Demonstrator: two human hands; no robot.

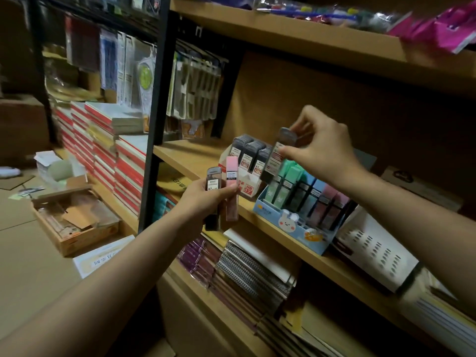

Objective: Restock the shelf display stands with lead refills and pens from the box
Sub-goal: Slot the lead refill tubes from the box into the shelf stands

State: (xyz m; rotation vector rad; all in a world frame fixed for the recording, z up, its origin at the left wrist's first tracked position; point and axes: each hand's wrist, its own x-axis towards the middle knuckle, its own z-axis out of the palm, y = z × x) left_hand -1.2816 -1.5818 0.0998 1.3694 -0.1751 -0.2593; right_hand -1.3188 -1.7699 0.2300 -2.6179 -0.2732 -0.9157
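My right hand (319, 148) pinches a black lead refill case (279, 154) tilted above the white display stand (248, 185), which holds three black cases (251, 153). My left hand (206, 199) grips a black 0.7 refill case (213, 181) and a pink refill case (231, 186) just in front of the wooden shelf (190, 155). To the right stands a blue display stand (291, 222) with a rabbit picture, filled with green, blue and pink cases.
An open cardboard box (74, 222) with stock sits on the floor at the left. Stacks of red-spined notebooks (103, 155) line the left rack. A white perforated basket (373, 251) stands to the right of the blue stand. Notebooks fill the lower shelf (244, 274).
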